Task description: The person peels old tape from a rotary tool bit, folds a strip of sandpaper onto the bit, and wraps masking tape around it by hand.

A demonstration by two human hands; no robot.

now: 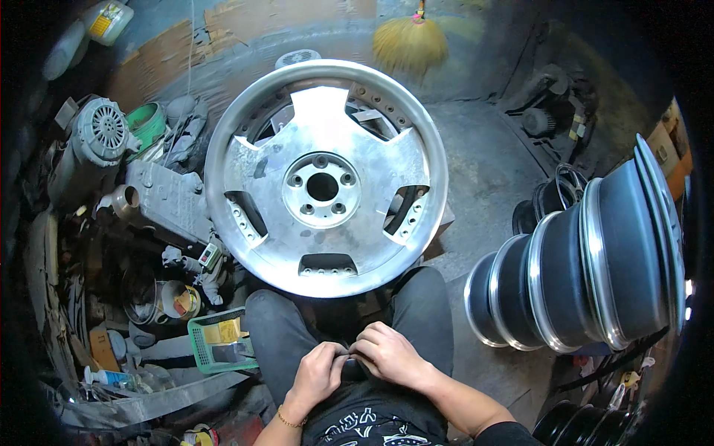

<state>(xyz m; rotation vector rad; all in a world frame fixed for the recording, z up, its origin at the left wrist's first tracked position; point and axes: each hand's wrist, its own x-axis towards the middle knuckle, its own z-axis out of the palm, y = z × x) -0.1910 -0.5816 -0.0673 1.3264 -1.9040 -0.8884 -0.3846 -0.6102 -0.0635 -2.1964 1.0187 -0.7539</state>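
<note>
My left hand [318, 372] and my right hand [385, 357] meet over my lap, both with closed fingers. A small dark piece shows between their fingertips, but I cannot make out what it is. Just beyond my knees a large bare-metal car wheel rim [327, 241] faces upward, with a round centre hole, several bolt holes and openings near its edge. Its surface is dull grey with brighter patches. Neither hand touches the rim.
Several wheel rims [556, 282] are stacked on the right. Left of me stand a green basket [199, 346] with yellow and dark pads, a dusty motor [104, 130] and a grey metal housing [167, 197]. A straw broom [410, 44] is at the back.
</note>
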